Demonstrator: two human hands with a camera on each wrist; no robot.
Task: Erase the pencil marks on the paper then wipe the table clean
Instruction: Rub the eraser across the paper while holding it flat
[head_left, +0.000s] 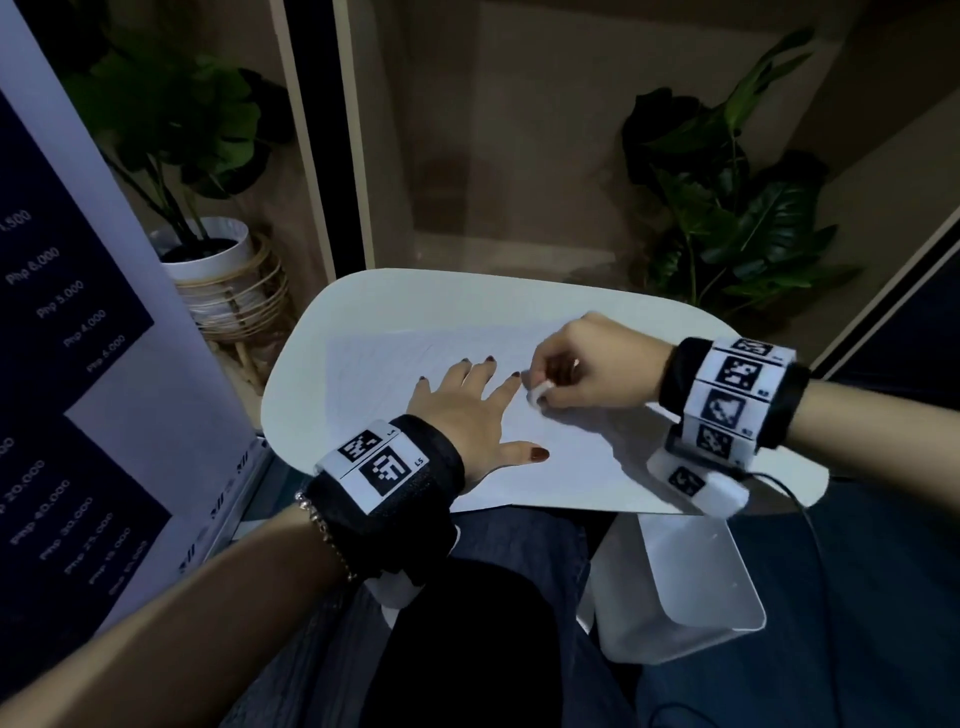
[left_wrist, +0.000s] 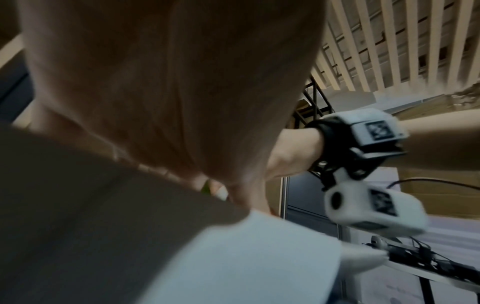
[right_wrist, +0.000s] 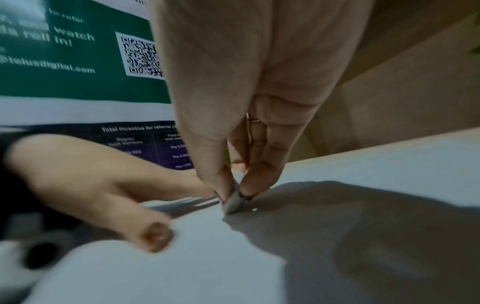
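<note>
The paper (head_left: 467, 415) lies flat on the white table (head_left: 374, 296), its near edge at the table's 6 o'clock rim. The left hand (head_left: 467, 410) rests palm-down at the sheet's centre, fingers straight and spread, pinning it. The right hand (head_left: 587, 364), at 3 o'clock from the left, pinches a small white eraser (right_wrist: 232, 202) between thumb and fingertips; the right wrist view shows the eraser's tip touching the sheet just beside the left index finger. Pencil marks are too faint in these views to confirm; only pale lines show toward 11 o'clock. Judgement: erasing is in hand, wiping not yet begun. Risks noted: the sheet is anchored at one place only, so a hard stroke away from the palm could buckle or crease it; the narrow pinch on a small eraser could let it slip out; strokes so near the left index finger could run into it. No wiping cloth is visible on the table.
</note>
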